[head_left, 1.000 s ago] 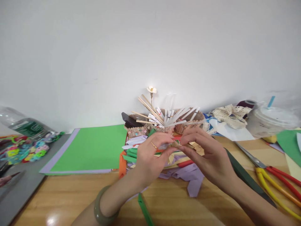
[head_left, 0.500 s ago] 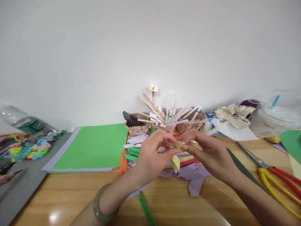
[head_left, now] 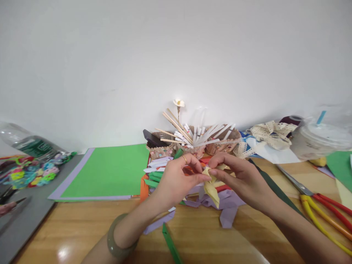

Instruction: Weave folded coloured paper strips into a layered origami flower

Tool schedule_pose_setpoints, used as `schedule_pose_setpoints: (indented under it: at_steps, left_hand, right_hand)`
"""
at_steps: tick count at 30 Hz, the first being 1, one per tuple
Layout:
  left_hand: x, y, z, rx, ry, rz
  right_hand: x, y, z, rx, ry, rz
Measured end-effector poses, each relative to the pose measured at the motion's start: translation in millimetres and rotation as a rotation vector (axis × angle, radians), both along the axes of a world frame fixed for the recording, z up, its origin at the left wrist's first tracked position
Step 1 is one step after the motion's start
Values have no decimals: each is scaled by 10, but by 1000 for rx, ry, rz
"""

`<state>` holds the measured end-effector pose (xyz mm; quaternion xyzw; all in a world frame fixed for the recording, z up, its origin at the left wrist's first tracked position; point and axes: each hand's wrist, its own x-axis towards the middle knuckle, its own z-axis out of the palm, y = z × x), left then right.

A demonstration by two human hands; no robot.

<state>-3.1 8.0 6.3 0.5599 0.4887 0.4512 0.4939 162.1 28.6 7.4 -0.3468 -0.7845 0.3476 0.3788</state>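
Note:
Both hands meet over a heap of coloured paper scraps [head_left: 225, 205] on the wooden table [head_left: 77, 231]. My left hand [head_left: 178, 179], with a ring and a green bangle on its wrist, pinches the top of a folded pale yellow paper piece [head_left: 211, 187]. My right hand [head_left: 242, 179] pinches the same piece from the other side. The yellow piece hangs down below the fingertips, above lilac scraps.
A green sheet on a lilac one [head_left: 107, 172] lies at left. Behind the hands stands a basket of wooden sticks and paper strips [head_left: 192, 141]. Scissors with red and yellow handles [head_left: 316, 200] lie at right, near lace [head_left: 272, 134] and a lidded cup [head_left: 319, 141]. A green strip [head_left: 170, 245] lies close by.
The yellow paper piece has come up out of the heap and now hangs lower between my fingertips. Both hands have shifted slightly while keeping their pinch.

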Motion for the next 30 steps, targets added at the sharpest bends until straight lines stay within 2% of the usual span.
schedule_pose_setpoints:
  at_steps: [4, 10, 13, 18, 26, 30]
  left_hand:
    - [8, 18, -2, -29, -103, 13]
    - [-31, 68, -8, -79, -183, -76]
    - [-62, 82, -16, -127, -223, -139]
    - [-75, 72, -13, -137, -282, -154]
    - [-76, 50, 5, -18, -278, -154]
    - [-61, 39, 11, 80, -271, -123]
  right_hand:
    - [3, -5, 10, -47, -8, -44]
    - [47, 40, 52, -333, -59, 93]
    - [46, 35, 63, -364, -24, 98]
    - [19, -12, 80, -239, -20, 49]
    - [-35, -144, 139, -34, -1, -54]
    - [-74, -197, 147, 185, -23, -141]
